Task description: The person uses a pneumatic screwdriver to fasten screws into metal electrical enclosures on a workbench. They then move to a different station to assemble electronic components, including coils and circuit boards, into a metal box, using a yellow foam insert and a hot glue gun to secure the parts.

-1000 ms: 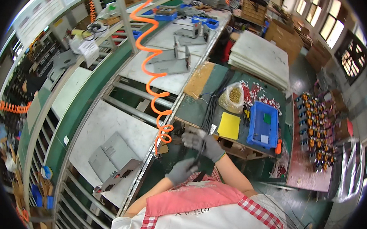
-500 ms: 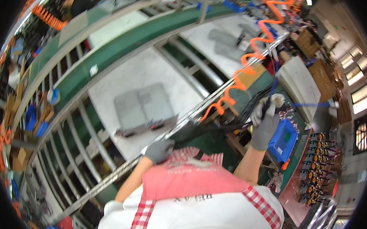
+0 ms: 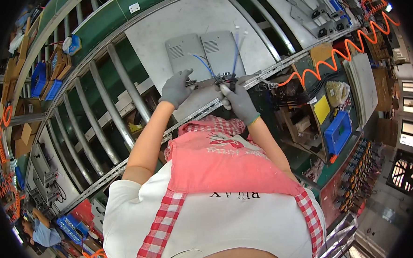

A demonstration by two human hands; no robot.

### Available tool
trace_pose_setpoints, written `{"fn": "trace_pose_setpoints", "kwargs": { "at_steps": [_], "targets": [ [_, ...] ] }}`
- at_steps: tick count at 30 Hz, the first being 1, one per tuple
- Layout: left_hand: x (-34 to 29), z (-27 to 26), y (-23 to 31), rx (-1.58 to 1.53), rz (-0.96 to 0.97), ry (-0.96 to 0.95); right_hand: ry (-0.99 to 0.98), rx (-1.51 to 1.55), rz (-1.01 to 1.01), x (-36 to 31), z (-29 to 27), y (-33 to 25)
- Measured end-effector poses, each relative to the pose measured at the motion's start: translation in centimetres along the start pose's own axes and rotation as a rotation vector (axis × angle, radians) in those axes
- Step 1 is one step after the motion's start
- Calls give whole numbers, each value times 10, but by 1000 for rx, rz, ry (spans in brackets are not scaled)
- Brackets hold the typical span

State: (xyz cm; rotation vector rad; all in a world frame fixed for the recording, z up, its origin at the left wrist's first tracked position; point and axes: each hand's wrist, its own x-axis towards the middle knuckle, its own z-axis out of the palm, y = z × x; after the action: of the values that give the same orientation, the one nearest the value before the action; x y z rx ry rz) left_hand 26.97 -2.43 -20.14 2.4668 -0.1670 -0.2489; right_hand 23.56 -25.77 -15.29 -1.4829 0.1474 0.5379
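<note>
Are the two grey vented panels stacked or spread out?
Spread out: the grey panels lie side by side on the white board, neither overlapping.

Windows [image 3: 408, 140] are glowing white at 3 o'clock; conveyor rollers [image 3: 106, 94] are lying parallel at 10 o'clock; a reddish table [image 3: 330, 202] is standing at 4 o'clock.

The left hand [image 3: 176, 90], gloved in grey, is at the near edge of a grey case [image 3: 185, 61]; whether it grips anything is unclear. The right hand [image 3: 239, 102], gloved alike, pinches a black part [image 3: 227, 79] at that edge, with blurred blue strips [image 3: 236, 56] beside it. The case lies on a pale board [image 3: 142, 35], right of metal rollers [image 3: 126, 79]. Farther right are a yellow sheet [image 3: 322, 109], a bag [image 3: 338, 93] and a blue bin [image 3: 338, 133].
</note>
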Motion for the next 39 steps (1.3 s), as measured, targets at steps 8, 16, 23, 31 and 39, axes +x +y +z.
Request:
{"fn": "trace_pose_setpoints", "kwargs": {
  "at_steps": [8,16,23,31,39],
  "targets": [
    [-13,36,-16,-557,80,61,221,-531,-28,29,44,27],
    [-10,55,-31,-926,-224,7,230,-990,-121,26,71,33],
    [2,49,-22,-842,-349,-70,134,-998,-252,37,59,36],
    [3,35,3,-496,-403,28,-4,-989,-123,47,51,25],
    [-6,4,52,88,114,513,365,-686,-181,18,-16,43]
  ]
}}
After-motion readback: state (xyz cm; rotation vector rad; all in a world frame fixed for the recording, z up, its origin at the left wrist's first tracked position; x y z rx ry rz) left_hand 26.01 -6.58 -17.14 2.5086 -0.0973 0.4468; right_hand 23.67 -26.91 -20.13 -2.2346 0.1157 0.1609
